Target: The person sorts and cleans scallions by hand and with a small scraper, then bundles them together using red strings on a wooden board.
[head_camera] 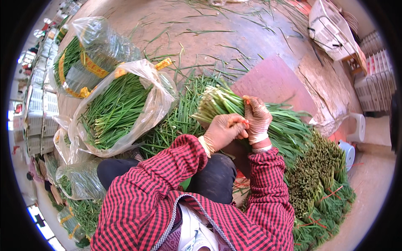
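A thick bunch of garlic chives [216, 102] lies across in front of me, its pale cut ends to the left and its leaves trailing right. My left hand [224, 131], in a thin glove, is at the near side of the bunch with thumb and fingers pinched together. Close by, my gloved right hand [258, 116] rests against the stalks, fingers curled. Bits of a thin red tie [246, 122] show at the fingertips of both hands; most of it is hidden. Loose green leaves [185, 109] cover the floor beneath and left of the bunch.
An open plastic bag of chives [116, 109] stands at left, with another filled bag [97, 59] behind. Tied green bundles [317, 175] are piled at right. Beyond the bunch lies a reddish board [273, 78]. White crates [373, 78] and a small stool [356, 127] stand farther right.
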The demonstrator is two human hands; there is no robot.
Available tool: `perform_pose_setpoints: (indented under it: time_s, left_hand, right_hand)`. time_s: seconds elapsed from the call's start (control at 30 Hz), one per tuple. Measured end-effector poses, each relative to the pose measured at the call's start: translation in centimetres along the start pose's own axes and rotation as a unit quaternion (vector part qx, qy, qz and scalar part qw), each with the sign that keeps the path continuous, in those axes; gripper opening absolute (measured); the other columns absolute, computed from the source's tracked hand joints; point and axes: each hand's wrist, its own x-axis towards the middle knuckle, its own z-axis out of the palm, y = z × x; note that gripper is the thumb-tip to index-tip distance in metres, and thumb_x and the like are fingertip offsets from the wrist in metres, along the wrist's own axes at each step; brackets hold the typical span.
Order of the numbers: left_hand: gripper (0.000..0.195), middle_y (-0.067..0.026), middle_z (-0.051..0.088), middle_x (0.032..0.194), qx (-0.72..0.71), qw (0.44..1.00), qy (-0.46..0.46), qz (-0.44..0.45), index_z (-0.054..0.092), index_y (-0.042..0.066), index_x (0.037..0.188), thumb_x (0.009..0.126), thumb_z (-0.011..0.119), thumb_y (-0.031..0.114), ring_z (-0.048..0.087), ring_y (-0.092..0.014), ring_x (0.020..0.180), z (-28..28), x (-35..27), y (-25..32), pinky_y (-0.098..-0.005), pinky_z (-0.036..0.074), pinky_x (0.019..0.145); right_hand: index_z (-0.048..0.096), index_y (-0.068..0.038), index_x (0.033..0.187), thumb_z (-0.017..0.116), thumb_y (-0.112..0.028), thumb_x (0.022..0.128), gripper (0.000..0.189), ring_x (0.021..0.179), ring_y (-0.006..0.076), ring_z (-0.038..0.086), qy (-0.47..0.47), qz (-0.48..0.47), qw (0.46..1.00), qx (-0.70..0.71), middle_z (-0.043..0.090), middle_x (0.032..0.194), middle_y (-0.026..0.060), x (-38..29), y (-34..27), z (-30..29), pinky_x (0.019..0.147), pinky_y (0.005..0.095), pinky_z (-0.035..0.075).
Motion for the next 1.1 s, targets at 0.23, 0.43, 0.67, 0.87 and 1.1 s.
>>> perform_pose_setpoints:
  time_s: [0.23, 0.43, 0.67, 0.87, 1.1]
  left_hand:
    - [0.02, -0.011, 0.074, 0.087, -0.033, 0.997, -0.005, -0.075, 0.066, -0.001, 0.103, 0.1, 0.062, 0.019, 0.07, -0.014, 0.077, -1.6, 0.6, 0.3, -0.0257, 0.056, 0.073]
    - [0.022, -0.0105, 0.074, 0.086, -0.019, 0.996, -0.031, -0.08, 0.066, 0.0, 0.102, 0.099, 0.063, 0.021, 0.069, -0.014, 0.075, -1.7, 1.1, 1.1, -0.0255, 0.055, 0.069]
    - [0.018, -0.007, 0.073, 0.081, 0.025, 0.988, 0.029, -0.15, 0.068, 0.004, 0.093, 0.096, 0.062, 0.021, 0.069, -0.016, 0.068, -1.6, 2.5, 1.9, -0.0263, 0.055, 0.063]
    - [0.016, -0.009, 0.072, 0.075, 0.07, 0.986, 0.038, -0.144, 0.07, 0.004, 0.09, 0.091, 0.061, 0.018, 0.071, -0.018, 0.063, -0.5, 4.0, 2.5, -0.0291, 0.055, 0.054]
    - [0.015, -0.0089, 0.072, 0.074, 0.036, 0.983, 0.06, -0.17, 0.067, 0.004, 0.086, 0.094, 0.056, 0.011, 0.069, -0.017, 0.057, -0.8, 5.2, 1.2, -0.0281, 0.051, 0.044]
  right_hand:
    - [0.07, -0.015, 0.106, 0.067, -0.003, 0.083, 0.026, 0.084, 0.0284, 0.071, -0.039, -0.069, 0.997, 0.002, 0.072, 0.099, 0.0075, -1.3, 0.3, -1.6, 0.069, 0.0359, 0.056]
    - [0.07, -0.015, 0.105, 0.069, -0.003, 0.077, 0.03, 0.084, 0.03, 0.07, -0.044, -0.094, 0.994, -0.021, 0.072, 0.101, 0.0064, -0.7, 0.9, -1.4, 0.068, 0.0375, 0.056]
    - [0.07, -0.013, 0.109, 0.069, -0.003, 0.078, 0.033, 0.091, 0.0318, 0.071, -0.087, -0.087, 0.992, 0.031, 0.072, 0.106, 0.0133, -0.5, 1.0, -1.8, 0.075, 0.0372, 0.057]
    - [0.052, -0.001, 0.139, 0.06, -0.006, 0.09, 0.051, 0.113, 0.0315, 0.067, -0.237, 0.058, 0.958, 0.147, 0.067, 0.124, 0.021, 0.7, -0.6, -5.4, 0.096, 0.0381, 0.051]
    - [0.07, -0.004, 0.109, 0.064, -0.006, 0.096, 0.014, 0.086, 0.0237, 0.071, -0.147, -0.047, 0.981, 0.114, 0.073, 0.101, 0.0143, 0.1, 2.4, -2.4, 0.077, 0.0341, 0.056]
